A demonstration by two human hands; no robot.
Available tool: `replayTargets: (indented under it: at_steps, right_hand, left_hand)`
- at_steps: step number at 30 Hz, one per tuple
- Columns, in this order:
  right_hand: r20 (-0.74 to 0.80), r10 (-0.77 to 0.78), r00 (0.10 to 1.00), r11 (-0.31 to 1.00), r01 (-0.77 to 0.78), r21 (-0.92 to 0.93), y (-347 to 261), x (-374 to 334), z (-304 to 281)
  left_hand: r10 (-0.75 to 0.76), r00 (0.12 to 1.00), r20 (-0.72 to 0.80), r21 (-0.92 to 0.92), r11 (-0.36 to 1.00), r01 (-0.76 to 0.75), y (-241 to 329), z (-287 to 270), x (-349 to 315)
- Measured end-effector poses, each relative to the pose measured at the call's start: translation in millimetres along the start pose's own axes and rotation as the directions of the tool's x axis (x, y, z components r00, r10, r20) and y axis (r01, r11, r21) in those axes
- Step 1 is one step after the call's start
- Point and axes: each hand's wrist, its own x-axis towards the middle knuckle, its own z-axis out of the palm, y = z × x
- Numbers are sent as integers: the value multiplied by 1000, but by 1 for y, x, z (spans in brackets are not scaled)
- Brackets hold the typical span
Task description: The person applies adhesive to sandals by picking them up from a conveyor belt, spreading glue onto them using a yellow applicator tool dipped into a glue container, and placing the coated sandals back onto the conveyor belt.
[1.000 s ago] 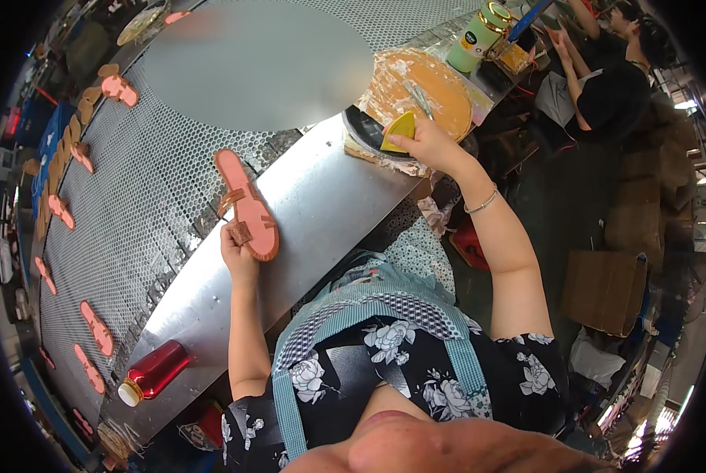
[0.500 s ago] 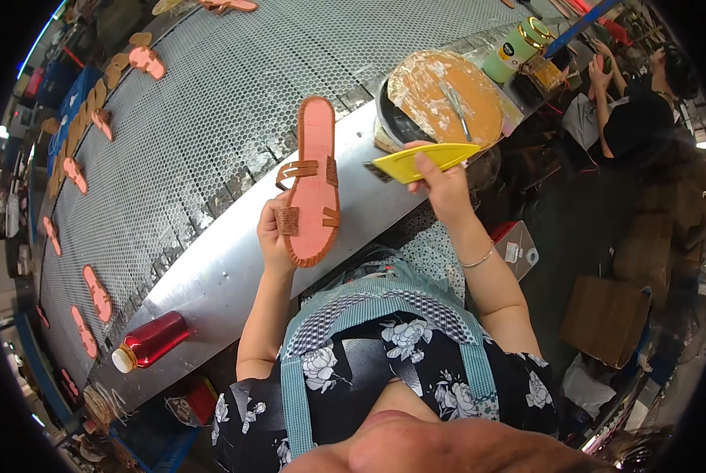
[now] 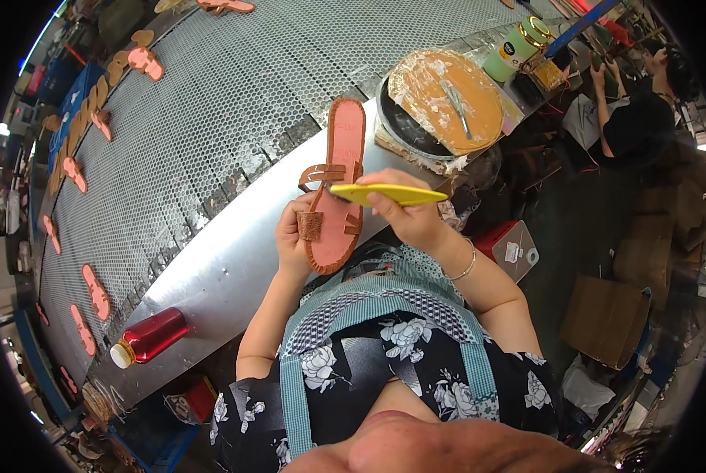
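A sandal [image 3: 333,244] with a pink insole and brown straps is held upright over the metal ledge, its sole facing away. My left hand [image 3: 291,235] grips it by the edge beside the lower strap, fingers partly hidden behind. In my right hand [image 3: 410,217] is a brush [image 3: 400,195] with a flat yellow handle, pinched between thumb and fingers. Its dark bristle end lies over the middle of the insole, between the straps; whether it touches the surface I cannot tell.
A metal ledge [image 3: 235,272] borders a mesh conveyor [image 3: 235,102] carrying several sandals [image 3: 97,292]. A red bottle [image 3: 156,335] lies on the ledge. Right of the sandal stands a black tub [image 3: 404,130] with a stained round board [image 3: 479,102] on top. A green bottle [image 3: 515,51] stands beyond.
My right hand has brought the brush left and down from near the tub to over the insole. My left hand has shifted the sandal slightly right.
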Motion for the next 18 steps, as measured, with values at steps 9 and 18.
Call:
replayTargets:
  at_steps: [9,18]
  right_hand:
    - [68,-257,964,959,263,-105,-2,-3,4]
    - [166,-392,905,885,421,-201,1,-6,0]
  left_hand:
    - [70,995,-76,115,991,-61,-13,12,9]
    - [39,989,-141,90,996,-27,-24,14,17]
